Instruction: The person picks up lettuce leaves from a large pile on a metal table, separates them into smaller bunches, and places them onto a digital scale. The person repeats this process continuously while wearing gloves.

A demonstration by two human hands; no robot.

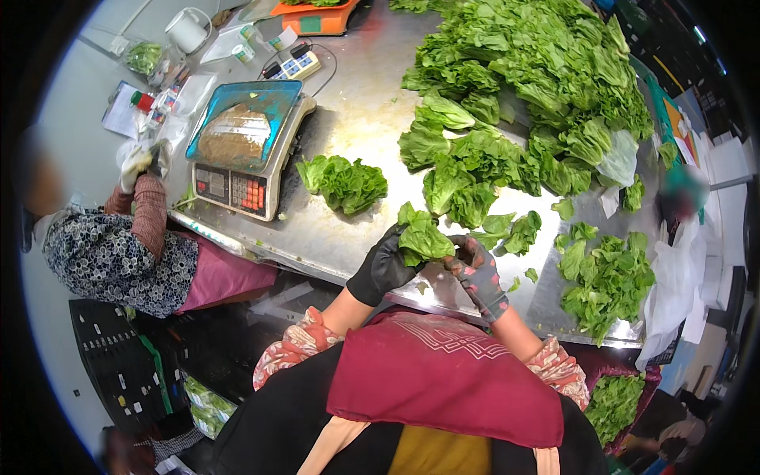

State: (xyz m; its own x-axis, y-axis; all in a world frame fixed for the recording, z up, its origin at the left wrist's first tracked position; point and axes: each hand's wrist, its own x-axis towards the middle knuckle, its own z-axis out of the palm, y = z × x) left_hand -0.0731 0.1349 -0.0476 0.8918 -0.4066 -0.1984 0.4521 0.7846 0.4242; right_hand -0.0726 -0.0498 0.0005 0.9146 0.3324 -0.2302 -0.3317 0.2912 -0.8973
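My left hand point(389, 261), in a black glove, is closed around a small head of leafy lettuce point(424, 237) above the near edge of the metal table. At the right side of that lettuce, my right hand point(475, 273), in a grey patterned glove, has its fingertips bent at the base; whether they grip a leaf cannot be told. Another lettuce head point(350, 184) lies on the table beyond my left hand. Loose leaves point(522, 233) lie to the right of my hands, and a large heap of lettuce point(534, 71) covers the far right.
A digital scale point(243, 148) with a blue tray stands at the left, a power strip point(297, 65) behind it. A person in a floral garment point(124, 255) works at the left edge. More leaves point(608, 279) lie by white plastic bags point(674, 285) at the right.
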